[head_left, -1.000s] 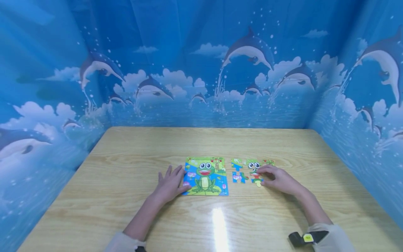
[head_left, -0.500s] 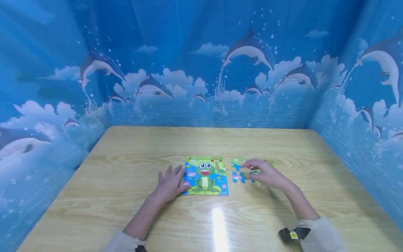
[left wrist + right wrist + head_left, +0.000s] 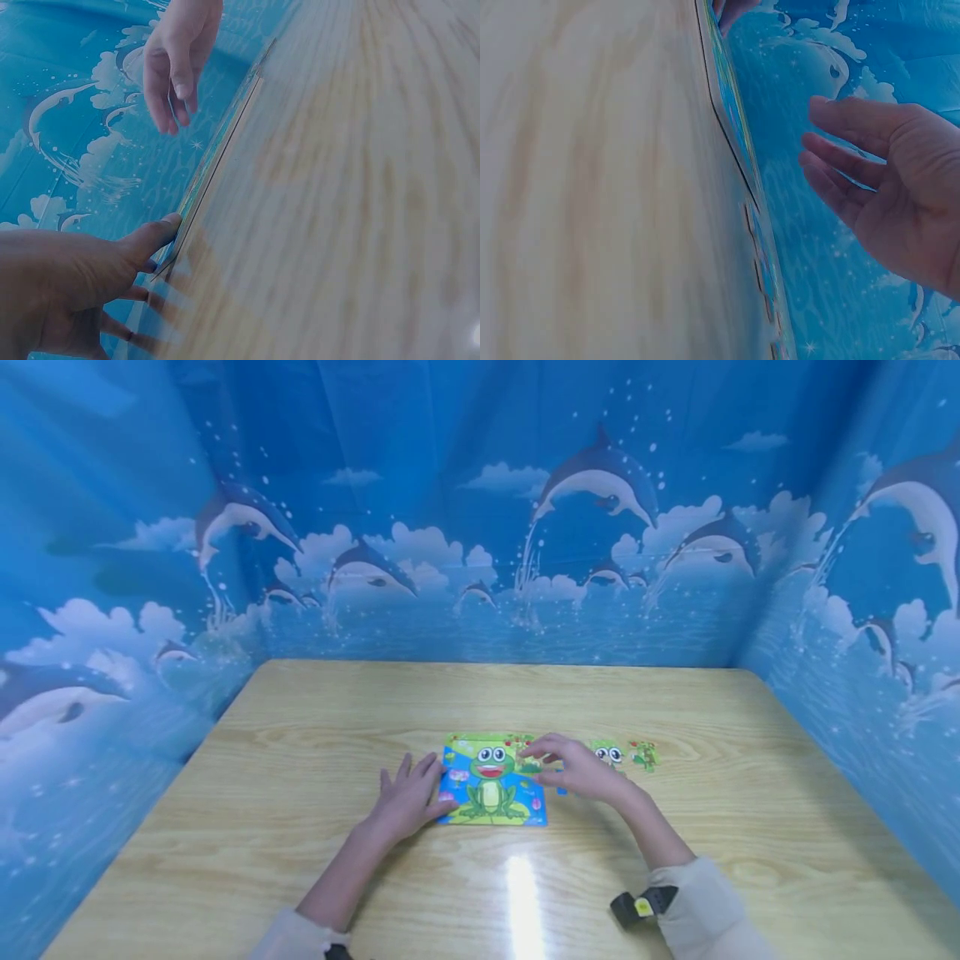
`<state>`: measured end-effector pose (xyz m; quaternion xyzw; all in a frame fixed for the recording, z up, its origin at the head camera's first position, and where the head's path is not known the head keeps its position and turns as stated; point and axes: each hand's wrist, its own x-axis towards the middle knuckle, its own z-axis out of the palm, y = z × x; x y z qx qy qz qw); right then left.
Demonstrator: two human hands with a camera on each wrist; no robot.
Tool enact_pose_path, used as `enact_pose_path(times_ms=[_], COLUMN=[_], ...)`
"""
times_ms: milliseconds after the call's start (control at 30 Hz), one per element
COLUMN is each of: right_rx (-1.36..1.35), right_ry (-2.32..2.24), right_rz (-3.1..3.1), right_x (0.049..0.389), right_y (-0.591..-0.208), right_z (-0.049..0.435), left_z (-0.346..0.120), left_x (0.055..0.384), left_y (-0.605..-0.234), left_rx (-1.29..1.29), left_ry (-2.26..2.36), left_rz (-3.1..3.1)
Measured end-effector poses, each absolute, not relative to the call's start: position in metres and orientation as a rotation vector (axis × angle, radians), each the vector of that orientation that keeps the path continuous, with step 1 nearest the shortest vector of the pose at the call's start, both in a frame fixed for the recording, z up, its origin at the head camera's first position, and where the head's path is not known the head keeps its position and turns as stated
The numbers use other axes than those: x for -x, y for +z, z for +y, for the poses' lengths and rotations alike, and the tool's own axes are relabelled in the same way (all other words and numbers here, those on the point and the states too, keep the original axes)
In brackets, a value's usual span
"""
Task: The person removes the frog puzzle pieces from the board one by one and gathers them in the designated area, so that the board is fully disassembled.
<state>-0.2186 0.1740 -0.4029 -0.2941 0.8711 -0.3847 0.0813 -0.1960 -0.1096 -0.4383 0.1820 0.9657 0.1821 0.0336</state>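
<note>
A square frog puzzle [image 3: 489,793] lies flat on the wooden table. My left hand [image 3: 405,797] rests at its left edge with fingers spread, and in the left wrist view the thumb [image 3: 159,231] touches the board's edge. Above the puzzle's right side hovers my right hand [image 3: 588,772], fingers gently bent. In the right wrist view that hand [image 3: 904,184] shows a gap between thumb and fingers, with nothing in it. Just right of the board lie loose puzzle pieces, among them one with the frog's eyes [image 3: 606,752] and one with a tree [image 3: 645,755]. The right hand hides several others.
The wooden table [image 3: 360,702] reaches back to a blue dolphin-printed curtain [image 3: 420,610], which also hangs on both sides. Black straps with small devices are on the wrists, the right one [image 3: 643,906] with a yellow label.
My right hand has moved left from the loose pieces to above the puzzle's right side, uncovering the eye and tree pieces. The left hand has stayed put.
</note>
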Motion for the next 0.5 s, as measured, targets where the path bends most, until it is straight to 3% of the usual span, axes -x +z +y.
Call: enact_pose_path(times_ms=[500], right_rx=[0.838], right_ry=[-0.916], right_rz=[2.703], right_x=[0.23], right_y=[-0.427], right_z=[0.156], left_z=[-0.109], left_x=[0.196], left_y=[-0.438], left_rx=[-0.545], left_ry=[0.561], left_rz=[2.965])
